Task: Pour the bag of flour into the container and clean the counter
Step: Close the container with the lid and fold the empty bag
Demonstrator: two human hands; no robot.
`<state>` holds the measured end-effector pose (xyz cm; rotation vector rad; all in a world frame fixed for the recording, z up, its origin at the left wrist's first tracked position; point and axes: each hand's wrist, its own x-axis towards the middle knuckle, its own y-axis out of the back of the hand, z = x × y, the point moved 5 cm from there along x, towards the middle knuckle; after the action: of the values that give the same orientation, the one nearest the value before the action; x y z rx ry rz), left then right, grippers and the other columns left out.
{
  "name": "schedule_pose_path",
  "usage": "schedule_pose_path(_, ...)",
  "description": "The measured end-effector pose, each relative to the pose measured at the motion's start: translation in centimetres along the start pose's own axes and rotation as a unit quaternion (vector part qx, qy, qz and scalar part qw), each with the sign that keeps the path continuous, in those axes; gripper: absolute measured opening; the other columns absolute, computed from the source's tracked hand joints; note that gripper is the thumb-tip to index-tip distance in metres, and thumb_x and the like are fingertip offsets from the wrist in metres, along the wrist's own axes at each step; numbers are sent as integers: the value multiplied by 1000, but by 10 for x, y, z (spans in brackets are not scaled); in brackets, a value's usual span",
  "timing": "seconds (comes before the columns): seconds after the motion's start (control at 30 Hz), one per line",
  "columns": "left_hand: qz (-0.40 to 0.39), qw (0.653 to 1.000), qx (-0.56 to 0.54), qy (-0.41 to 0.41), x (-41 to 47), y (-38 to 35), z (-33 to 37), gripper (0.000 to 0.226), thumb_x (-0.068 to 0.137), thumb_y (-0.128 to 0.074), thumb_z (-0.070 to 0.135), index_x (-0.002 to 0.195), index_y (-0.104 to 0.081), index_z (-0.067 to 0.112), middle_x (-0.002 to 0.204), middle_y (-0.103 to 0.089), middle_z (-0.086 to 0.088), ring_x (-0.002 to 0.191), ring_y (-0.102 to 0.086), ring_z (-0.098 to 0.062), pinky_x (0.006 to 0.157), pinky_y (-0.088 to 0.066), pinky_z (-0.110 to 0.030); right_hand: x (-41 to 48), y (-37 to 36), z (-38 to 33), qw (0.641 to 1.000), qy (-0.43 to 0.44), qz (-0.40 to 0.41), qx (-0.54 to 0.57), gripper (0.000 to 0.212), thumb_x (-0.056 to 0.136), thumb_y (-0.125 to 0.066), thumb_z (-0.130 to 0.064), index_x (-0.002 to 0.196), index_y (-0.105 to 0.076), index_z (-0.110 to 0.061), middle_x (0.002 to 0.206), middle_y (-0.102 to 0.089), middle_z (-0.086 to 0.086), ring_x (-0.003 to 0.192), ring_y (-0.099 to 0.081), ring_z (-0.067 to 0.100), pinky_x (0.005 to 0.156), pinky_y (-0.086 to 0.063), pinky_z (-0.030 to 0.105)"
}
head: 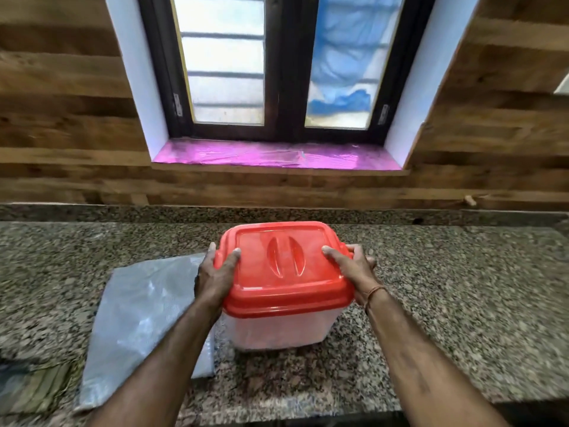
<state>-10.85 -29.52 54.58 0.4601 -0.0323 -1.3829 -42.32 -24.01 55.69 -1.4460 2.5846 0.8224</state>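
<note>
Both hands clamp the red lid (284,266) on the container (277,329), mid-counter (462,288): left hand (215,277) and right hand (354,268) with thumbs on top. Press each corner evenly until seated. The flat bag (138,318) lies toward the counter's left edge.

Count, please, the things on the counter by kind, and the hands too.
Container with red lid: 1
Flat plastic bag: 1
Greenish cloth at the edge: 1
Hands: 2, left hand, right hand
Total: 5
</note>
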Motion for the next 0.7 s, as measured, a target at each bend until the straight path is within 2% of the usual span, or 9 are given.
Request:
schedule_pose_path(0.07, -8, 998, -39, 49, -1, 1, -6, 114, 62, -69, 87, 150, -47, 19, 142, -61, -12, 122, -62, -34, 104, -51, -44, 0, -1, 3, 996, -30, -10, 82, 86, 64, -90, -55, 124, -37, -25, 124, -45, 8, 99, -61, 27, 61, -55, 29)
schedule_pose_path(0.1, -3, 995, -55, 79, -6, 2, -7, 117, 54, -72, 88, 142, -56, 12, 129, -68, -15, 110, -68, -34, 95, -57, -44, 0, 0, 3, 995, -35, 4, 89, 87, 64, -92, -52, 120, -35, -20, 118, -51, 10, 93, -64, 26, 62, -55, 30)
schedule_pose_path(0.2, 52, 996, 23, 61, -12, 14, 1, 95, 60, -73, 82, 116, -71, 6, 108, -73, -16, 95, -70, -31, 76, -54, -35, -6, 7, -3, 990, 16, 127, -64, 84, 60, -82, -73, 110, -58, -10, 108, -69, 8, 94, -68, 29, 77, -54, 33)
schedule_pose_path(0.3, 97, 990, 107, -12, -18, 18, 11, 100, 60, -65, 88, 121, -66, 8, 117, -67, -18, 104, -65, -35, 83, -54, -40, -10, 4, -7, 988, 51, 118, -87, 83, 65, -78, -74, 121, -62, -16, 114, -71, 8, 97, -67, 29, 68, -49, 31)
schedule_pose_path(0.4, 79, 992, 99, -22, -24, 14, 17, 83, 84, -70, 62, 141, -50, 5, 133, -61, -21, 119, -60, -37, 83, -42, -34, -7, 7, -10, 992, 56, 64, -97, 76, 73, -76, -70, 122, -52, -17, 114, -68, 8, 91, -64, 26, 63, -43, 30)
schedule_pose_path(0.5, 80, 988, 121, -47, -24, 14, 19, 73, 91, -66, 55, 142, -50, 4, 130, -64, -21, 116, -63, -37, 81, -44, -34, -15, 4, -21, 978, 90, 67, -173, 62, 90, -62, -63, 130, -53, -17, 115, -69, 10, 90, -63, 27, 65, -42, 27)
schedule_pose_path(0.57, 85, 982, 147, -78, -25, 12, 20, 62, 95, -61, 51, 134, -54, 3, 124, -66, -22, 109, -65, -39, 83, -49, -35, -23, -4, -26, 961, 116, 91, -234, 55, 103, -47, -52, 144, -49, -15, 126, -67, 14, 102, -64, 30, 70, -36, 26)
schedule_pose_path(0.63, 90, 972, 176, -124, -26, 6, 22, 51, 99, -53, 46, 126, -56, 3, 119, -67, -22, 102, -66, -40, 83, -54, -42, -32, -11, -32, 949, 130, 110, -264, 52, 108, -37, -43, 150, -42, -12, 135, -63, 16, 115, -63, 32, 76, -33, 30)
schedule_pose_path(0.7, 89, 969, 186, -132, -27, 1, 23, 53, 101, -50, 45, 132, -53, 3, 124, -66, -23, 105, -65, -41, 85, -53, -43, -32, -11, -32, 952, 128, 93, -262, 50, 109, -34, -41, 149, -39, -11, 135, -62, 16, 113, -62, 32, 76, -33, 31)
